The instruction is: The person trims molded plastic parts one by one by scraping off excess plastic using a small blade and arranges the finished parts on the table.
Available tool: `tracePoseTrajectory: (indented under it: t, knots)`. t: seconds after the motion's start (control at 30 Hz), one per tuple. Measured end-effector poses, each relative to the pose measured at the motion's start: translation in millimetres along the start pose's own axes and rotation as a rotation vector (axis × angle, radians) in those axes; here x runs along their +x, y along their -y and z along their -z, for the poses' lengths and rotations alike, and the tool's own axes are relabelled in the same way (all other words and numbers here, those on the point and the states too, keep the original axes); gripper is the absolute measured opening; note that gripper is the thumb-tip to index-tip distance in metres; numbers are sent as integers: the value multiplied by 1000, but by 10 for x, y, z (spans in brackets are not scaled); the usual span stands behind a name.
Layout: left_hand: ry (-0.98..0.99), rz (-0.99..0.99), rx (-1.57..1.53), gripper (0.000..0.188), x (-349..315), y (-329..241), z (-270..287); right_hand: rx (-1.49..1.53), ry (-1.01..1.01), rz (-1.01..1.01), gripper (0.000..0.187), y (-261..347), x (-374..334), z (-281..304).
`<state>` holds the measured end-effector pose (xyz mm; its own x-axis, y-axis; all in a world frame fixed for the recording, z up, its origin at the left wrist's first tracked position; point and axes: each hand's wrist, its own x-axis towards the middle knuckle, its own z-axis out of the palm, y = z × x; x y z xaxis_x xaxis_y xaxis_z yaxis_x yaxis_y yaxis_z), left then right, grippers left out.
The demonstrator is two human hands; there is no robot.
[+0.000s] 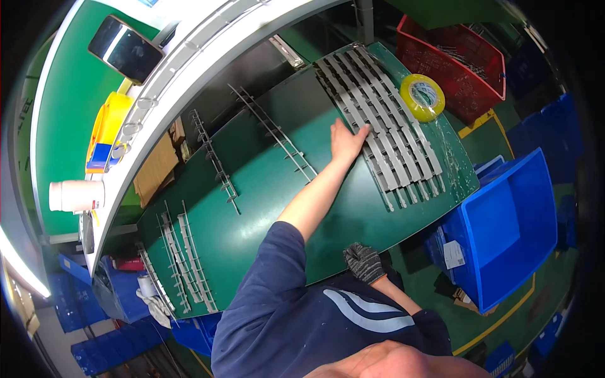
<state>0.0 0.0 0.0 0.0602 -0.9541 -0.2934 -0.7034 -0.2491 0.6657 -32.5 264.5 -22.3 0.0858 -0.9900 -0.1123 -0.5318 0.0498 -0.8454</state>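
My left hand [346, 140] is bare and reaches far across the green table [265, 214]. Its palm lies flat on the left edge of a row of several grey metal strips [391, 132] laid side by side, and it grips nothing. My right hand [364, 261] wears a dark knitted glove. It rests at the table's near edge with its fingers curled under, and nothing shows in it. Two thin toothed metal rails [274, 132] [215, 162] lie on the table left of my left arm.
A yellow tape roll [423, 96] sits just right of the strips. More grey strips [186, 261] are stacked at the table's left end. A red crate [454, 63] stands beyond the table and a blue bin [510, 227] to the right. A white bottle [75, 195] is on the left shelf.
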Motion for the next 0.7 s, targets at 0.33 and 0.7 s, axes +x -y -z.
tracePoseTrajectory:
  t: [0.33,0.7]
  knots:
    - [-399,-347,808,51,226,1446,1446,-21,-30,18,18,21,39,1]
    - [-517,-125,518,51,-250,2559,2078,-157,-33,-14,23,-27,51,-172]
